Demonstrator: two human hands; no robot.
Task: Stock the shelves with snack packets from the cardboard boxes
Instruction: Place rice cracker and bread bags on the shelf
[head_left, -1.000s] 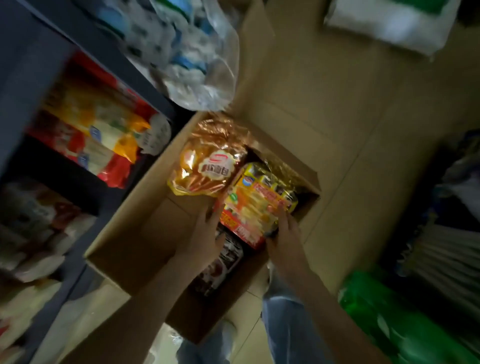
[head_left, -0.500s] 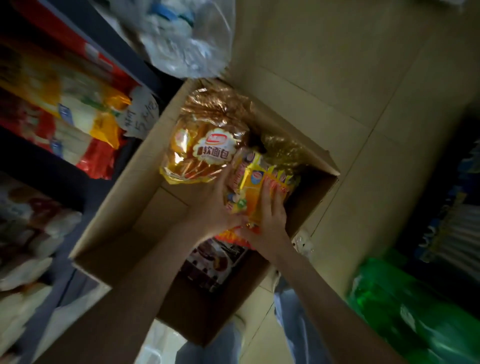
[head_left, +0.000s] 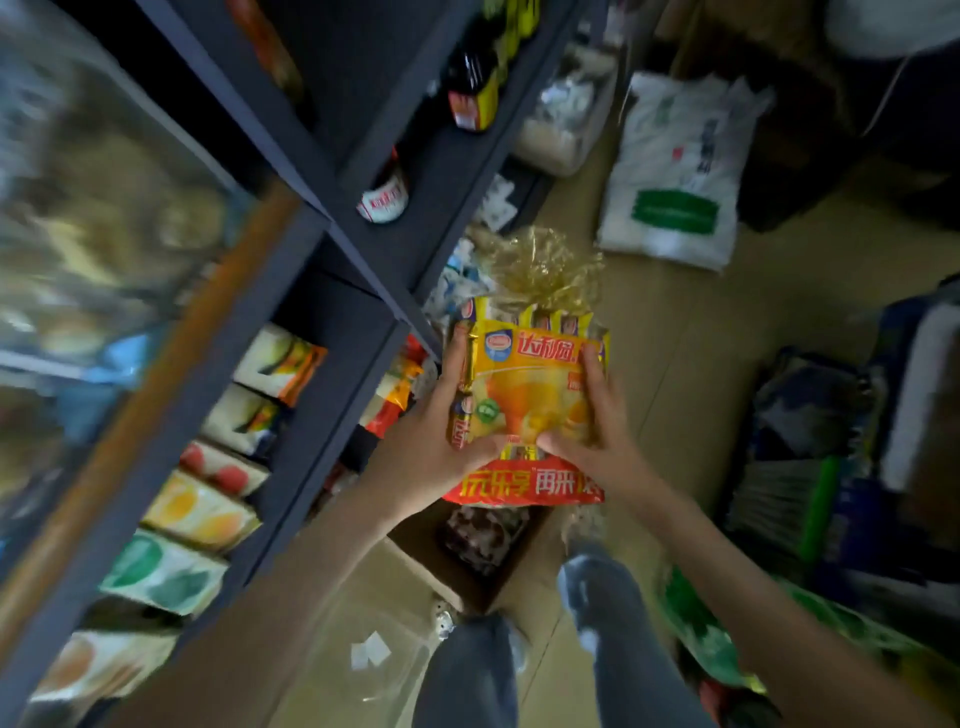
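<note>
I hold a stack of snack packets in front of me, yellow and orange on top with a red strip along the bottom, and a crinkly gold bread bag sticking out behind. My left hand grips the stack's left side, thumb across the front. My right hand grips its right side. The open cardboard box lies on the floor below my hands, with a dark packet inside. The dark shelf unit stands to the left.
Rows of packets fill the lower left shelves; bottles stand on higher ones. A white plastic bag lies on the tan floor ahead. Green and blue goods pile at the right. My jeans-clad legs are below.
Both hands lifted the packets up out of the box and hold them at shelf height. The view swung up from the box to the shelves and floor.
</note>
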